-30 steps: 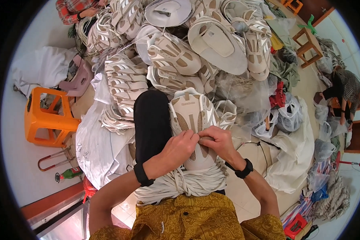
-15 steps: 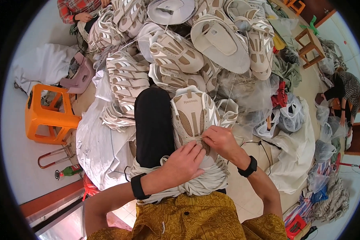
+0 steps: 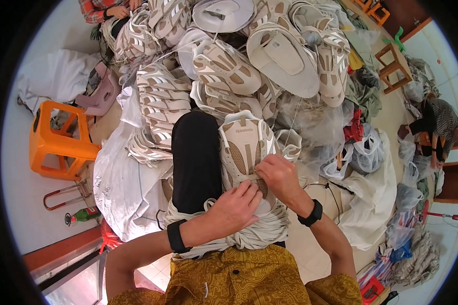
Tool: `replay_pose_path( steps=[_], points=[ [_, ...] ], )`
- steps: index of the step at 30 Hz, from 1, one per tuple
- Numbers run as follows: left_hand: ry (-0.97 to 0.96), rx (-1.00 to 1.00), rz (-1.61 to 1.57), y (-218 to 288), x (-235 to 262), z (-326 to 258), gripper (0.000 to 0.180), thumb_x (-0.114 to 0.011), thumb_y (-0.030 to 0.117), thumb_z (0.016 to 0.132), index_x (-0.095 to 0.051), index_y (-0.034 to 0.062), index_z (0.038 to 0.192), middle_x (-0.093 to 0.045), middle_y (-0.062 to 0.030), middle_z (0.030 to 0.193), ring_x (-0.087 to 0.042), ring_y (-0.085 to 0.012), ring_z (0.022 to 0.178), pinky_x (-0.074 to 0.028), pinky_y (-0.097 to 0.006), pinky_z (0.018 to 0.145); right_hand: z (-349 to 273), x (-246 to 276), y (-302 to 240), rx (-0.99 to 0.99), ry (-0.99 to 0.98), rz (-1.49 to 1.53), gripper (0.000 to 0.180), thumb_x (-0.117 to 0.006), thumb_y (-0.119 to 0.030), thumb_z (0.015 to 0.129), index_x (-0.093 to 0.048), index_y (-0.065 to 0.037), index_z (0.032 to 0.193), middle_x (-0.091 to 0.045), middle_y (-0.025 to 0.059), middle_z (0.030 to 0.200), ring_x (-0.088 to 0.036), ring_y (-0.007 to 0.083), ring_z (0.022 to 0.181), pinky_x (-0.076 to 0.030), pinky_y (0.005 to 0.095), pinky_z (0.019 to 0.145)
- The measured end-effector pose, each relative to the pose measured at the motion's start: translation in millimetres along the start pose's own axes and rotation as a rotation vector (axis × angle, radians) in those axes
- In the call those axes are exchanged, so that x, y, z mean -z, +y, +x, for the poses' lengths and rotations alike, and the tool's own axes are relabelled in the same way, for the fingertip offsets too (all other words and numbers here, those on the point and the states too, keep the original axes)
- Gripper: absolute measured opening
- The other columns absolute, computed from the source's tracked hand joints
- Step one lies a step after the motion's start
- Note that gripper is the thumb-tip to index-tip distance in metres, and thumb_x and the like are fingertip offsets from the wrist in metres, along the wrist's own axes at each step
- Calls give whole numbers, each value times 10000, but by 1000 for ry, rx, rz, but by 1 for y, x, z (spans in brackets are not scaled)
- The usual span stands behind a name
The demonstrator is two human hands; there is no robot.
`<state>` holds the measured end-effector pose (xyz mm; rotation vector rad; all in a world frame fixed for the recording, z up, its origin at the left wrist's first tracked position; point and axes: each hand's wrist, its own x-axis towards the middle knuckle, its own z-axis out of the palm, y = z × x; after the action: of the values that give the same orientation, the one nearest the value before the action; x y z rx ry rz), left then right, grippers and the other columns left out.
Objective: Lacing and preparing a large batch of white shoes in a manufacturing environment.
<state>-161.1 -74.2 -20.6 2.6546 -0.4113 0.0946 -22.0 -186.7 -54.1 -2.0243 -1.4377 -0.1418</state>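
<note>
A beige and white shoe upper [image 3: 241,145] with mesh panels lies on my lap, its toe pointing toward me. Across its lacing area a short pale shoelace [image 3: 248,178] runs between my fingertips. My left hand [image 3: 237,204] is bent over the lower part of the upper, its fingers closed at the lace. On the upper's right edge, my right hand [image 3: 280,176] is in a pinch at the lace holes; the pinched bit itself is mostly hidden by the fingers. Beneath my wrists a thick bundle of off-white shoelaces [image 3: 264,231] rests over my lap.
Ahead is a big heap of similar shoe uppers [image 3: 229,68], with a stacked row [image 3: 163,101] at its left. An orange stool [image 3: 61,142] stands left, a wooden stool [image 3: 394,68] far right. White sacking [image 3: 130,178] lies beside my leg. Two other people sit nearby, far left and right.
My right hand has shifted very slightly up and left along the upper's edge. My left hand and the upper stay nearly in place; the view has tilted a little.
</note>
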Motion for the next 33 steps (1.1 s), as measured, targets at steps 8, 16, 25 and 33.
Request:
replay_pose_path(
  steps=[8,16,25,33],
  points=[
    [-35,24,-36,3,0,-1,623,-708,256,620,-448,-49,1097,-462,-201,1086,-442,-338,1044,-426,-341,855,2,-5,3,-118,-166,216,44,-610,-78,650,-573,-57,663,-503,76,618,-544,247,567,-449,335,518],
    [-39,4,-27,2,-1,-6,604,-692,241,651,-439,-35,1125,-450,-215,1110,-423,-362,1090,-459,-339,821,5,4,-1,-29,-172,151,48,-550,-34,656,-588,-48,682,-514,80,650,-548,280,605,-452,366,541],
    [-40,26,-161,0,-4,-7,574,-682,224,665,-448,-15,1131,-434,-231,1150,-403,-392,1120,-397,-371,907,5,-1,0,-289,-161,263,91,-573,6,613,-586,-41,689,-548,88,640,-562,260,591,-459,344,535],
    [-36,32,-279,-6,-1,-14,539,-656,234,704,-455,19,1155,-408,-228,1196,-354,-397,1178,-363,-383,943,18,6,25,-147,-335,552,64,-610,-5,594,-584,-29,647,-592,68,654,-586,210,586,-456,274,535]
  ],
)
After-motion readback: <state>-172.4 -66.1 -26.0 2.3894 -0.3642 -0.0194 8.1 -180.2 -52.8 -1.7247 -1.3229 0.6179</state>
